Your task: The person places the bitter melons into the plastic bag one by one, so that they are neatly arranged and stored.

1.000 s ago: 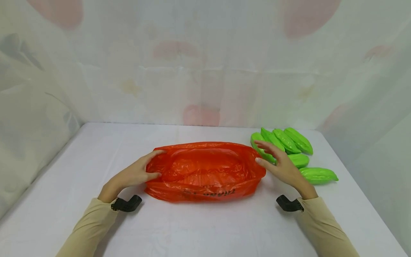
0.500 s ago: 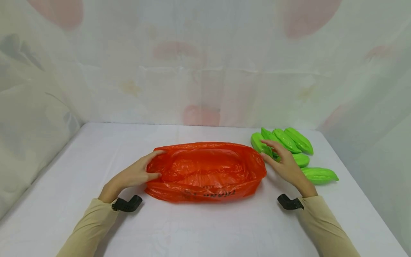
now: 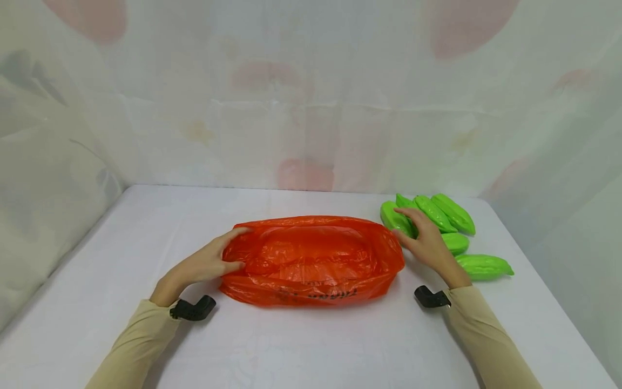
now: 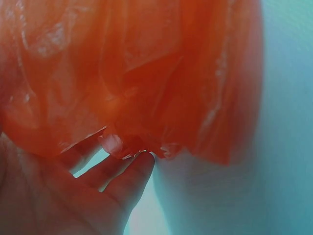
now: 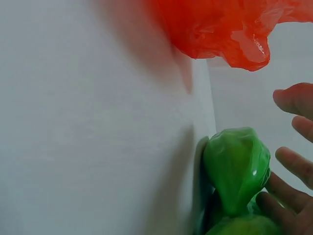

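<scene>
A red plastic bag with dark printing lies on the white table, its mouth spread wide toward me. My left hand holds the bag's left end, with the thumb and a finger over the rim; in the left wrist view the film hides part of the fingers. My right hand is off the bag's right end, fingers loosely bent and holding nothing. It hovers in front of the nearest bitter gourd, a ribbed, bright green one. In the right wrist view, fingertips are beside that gourd; whether they touch it I cannot tell.
Several more bright green gourds lie at the back right, with one separate gourd farther forward. A pale curtain with pink patches rises behind the table. Black wrist mounts sit on both sleeves.
My right hand has shifted away from the bag's right rim toward the gourds, and its forearm has moved slightly forward. My left hand and the bag have stayed nearly still.
</scene>
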Tool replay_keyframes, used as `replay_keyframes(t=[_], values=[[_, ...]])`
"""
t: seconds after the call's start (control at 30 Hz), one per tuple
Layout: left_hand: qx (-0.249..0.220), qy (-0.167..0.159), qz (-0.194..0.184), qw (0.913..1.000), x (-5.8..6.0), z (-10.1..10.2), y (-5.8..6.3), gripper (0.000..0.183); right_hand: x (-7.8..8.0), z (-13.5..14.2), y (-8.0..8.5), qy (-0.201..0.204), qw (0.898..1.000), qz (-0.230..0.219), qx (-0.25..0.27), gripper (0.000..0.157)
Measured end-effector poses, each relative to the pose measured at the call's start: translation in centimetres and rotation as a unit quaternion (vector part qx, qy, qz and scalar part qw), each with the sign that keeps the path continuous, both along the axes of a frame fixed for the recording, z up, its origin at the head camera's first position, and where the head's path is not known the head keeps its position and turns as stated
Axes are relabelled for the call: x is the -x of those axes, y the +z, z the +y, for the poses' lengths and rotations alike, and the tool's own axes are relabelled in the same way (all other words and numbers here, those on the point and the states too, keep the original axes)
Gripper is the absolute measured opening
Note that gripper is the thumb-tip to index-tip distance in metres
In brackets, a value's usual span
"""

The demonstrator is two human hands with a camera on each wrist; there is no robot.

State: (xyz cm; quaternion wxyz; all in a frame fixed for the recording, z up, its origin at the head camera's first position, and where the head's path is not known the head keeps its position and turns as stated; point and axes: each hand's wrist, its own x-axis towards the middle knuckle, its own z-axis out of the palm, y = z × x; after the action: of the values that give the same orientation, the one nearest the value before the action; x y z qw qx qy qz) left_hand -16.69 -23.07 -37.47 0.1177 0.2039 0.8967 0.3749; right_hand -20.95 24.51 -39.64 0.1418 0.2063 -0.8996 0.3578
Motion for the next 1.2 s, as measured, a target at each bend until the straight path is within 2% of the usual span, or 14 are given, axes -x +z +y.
replay_keyframes(t=[0.3, 0.5, 0.7, 0.93, 1.2], values=[[0.002, 0.0, -0.004, 1.0, 0.0, 0.0, 0.1, 0.068, 1.4, -0.6, 0.8, -0.018, 0.998, -0.044, -0.05, 0.052], [-0.003, -0.002, -0.004, 1.0, 0.0, 0.0, 0.0, 0.068, 2.1, -1.0, 0.7, -0.013, 0.994, -0.076, -0.076, 0.051], [-0.008, -0.002, -0.005, 1.0, 0.0, -0.1, -0.1, 0.068, 2.3, -1.2, 0.8, -0.016, 0.991, -0.095, -0.094, 0.052], [-0.006, -0.002, -0.003, 1.0, 0.0, -0.1, -0.1, 0.068, 2.3, -1.3, 0.9, -0.018, 0.991, -0.095, -0.096, 0.056], [-0.005, -0.001, -0.004, 1.0, -0.1, 0.0, 0.1, 0.068, 2.1, -1.3, 1.0, -0.024, 0.987, -0.122, -0.105, 0.061]])
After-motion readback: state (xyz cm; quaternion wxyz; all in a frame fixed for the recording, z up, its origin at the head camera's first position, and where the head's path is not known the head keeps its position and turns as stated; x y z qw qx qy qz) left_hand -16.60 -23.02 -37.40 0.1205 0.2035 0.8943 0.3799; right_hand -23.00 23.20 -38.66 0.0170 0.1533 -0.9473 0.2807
